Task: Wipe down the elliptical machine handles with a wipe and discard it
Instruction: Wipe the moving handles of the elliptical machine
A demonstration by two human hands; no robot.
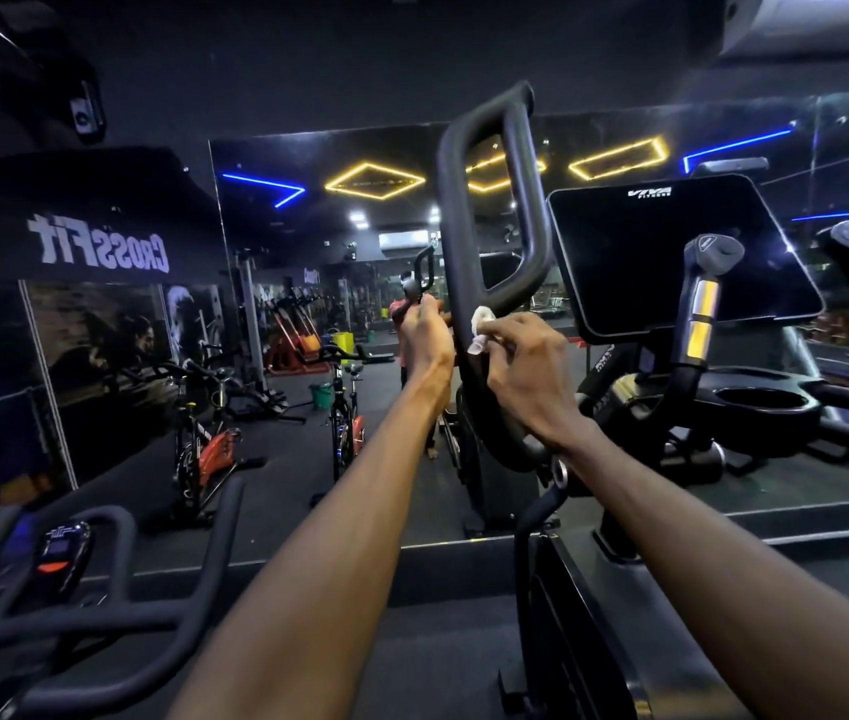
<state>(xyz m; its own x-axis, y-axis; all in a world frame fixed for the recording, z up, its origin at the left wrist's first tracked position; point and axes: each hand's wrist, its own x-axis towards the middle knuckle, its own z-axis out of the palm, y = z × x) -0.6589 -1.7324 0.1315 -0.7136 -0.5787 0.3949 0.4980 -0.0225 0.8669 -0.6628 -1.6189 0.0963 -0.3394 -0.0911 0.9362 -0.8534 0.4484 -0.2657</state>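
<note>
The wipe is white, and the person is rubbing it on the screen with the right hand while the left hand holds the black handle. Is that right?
Not quite. The head view shows the right hand pressing the white wipe on the black handle, not the screen. The left hand does hold that handle.

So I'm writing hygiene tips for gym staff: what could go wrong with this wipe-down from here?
The white wipe is a small wad pinched in the right hand, so it may touch only part of the looped handle. The left hand grips that handle bare and could re-soil it. The other handles could get skipped.
</note>
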